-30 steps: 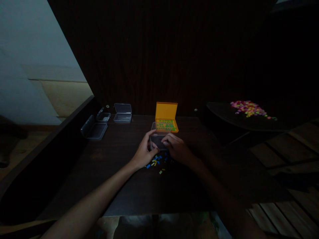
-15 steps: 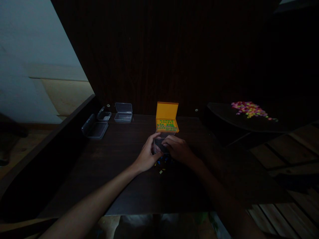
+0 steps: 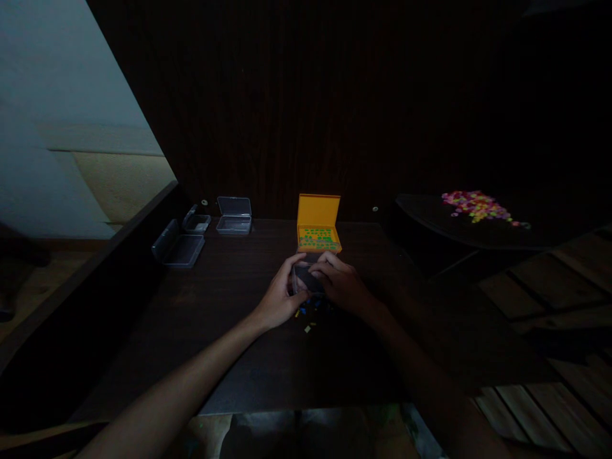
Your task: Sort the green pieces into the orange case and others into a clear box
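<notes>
A small clear plastic box (image 3: 306,274) with its lid raised is held just above the dark table. My left hand (image 3: 282,294) is wrapped round its left side, thumb along the near edge. My right hand (image 3: 342,284) closes on the right side, with curled fingers over the box's opening; whether its fingertips pinch anything is hidden. Beneath the hands lie small blue and yellow pieces (image 3: 307,329), too small to name. Right behind the box stands an open yellow case (image 3: 319,210) with rows of green shapes inside.
Open clear boxes stand at the left: a larger one (image 3: 191,255), a small one (image 3: 203,218) and another (image 3: 234,226). A raised side board (image 3: 95,274) bounds the table (image 3: 229,376). At right, a pile of colourful small pieces (image 3: 478,205) lies on a dark curved shelf (image 3: 430,223).
The view has shifted very slightly. Both hands stay round the clear plastic box, and the right fingers have moved a little over its opening.
</notes>
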Motion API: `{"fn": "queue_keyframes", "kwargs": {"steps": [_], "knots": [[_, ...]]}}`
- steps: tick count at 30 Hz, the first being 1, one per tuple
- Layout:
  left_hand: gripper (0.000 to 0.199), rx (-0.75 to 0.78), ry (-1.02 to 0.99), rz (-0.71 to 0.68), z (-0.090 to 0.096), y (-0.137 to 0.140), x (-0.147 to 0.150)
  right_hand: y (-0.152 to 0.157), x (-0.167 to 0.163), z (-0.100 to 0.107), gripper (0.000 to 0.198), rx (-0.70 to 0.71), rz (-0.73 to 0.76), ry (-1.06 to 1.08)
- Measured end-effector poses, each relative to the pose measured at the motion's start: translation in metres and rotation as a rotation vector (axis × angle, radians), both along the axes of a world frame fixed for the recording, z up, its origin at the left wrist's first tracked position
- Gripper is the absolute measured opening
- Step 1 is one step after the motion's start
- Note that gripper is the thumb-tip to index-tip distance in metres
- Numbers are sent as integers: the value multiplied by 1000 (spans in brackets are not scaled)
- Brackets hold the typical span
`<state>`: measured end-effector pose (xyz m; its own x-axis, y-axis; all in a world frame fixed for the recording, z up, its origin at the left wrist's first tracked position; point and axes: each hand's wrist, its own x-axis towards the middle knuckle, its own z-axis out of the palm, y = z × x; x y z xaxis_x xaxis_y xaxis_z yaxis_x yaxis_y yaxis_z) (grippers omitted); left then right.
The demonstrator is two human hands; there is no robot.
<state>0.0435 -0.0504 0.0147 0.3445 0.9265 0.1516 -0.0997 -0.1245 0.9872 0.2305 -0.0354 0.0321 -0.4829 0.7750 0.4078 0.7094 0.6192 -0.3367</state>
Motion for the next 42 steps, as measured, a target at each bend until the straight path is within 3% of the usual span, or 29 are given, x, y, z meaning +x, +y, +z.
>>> {"fn": "queue_keyframes", "kwargs": {"steps": [13,23,30,34,42], "knots": [[71,-122,-85,-114,8,-4,2,-2,0,-1,15,7,1,-45],[69,-97,-68,-78,4,2,-1,-4,0,4,21,-5,-41,-18],[73,-74,-53,-20,3,11,-9,-8,-2,9,26,125,-132,147],[71,-41,-65,80,2,19,-14,-9,-1,8,25,153,-145,207],[68,-19,-26,280,-5,39,-28,-12,-19,-3,20,-15,62,-153]]}}
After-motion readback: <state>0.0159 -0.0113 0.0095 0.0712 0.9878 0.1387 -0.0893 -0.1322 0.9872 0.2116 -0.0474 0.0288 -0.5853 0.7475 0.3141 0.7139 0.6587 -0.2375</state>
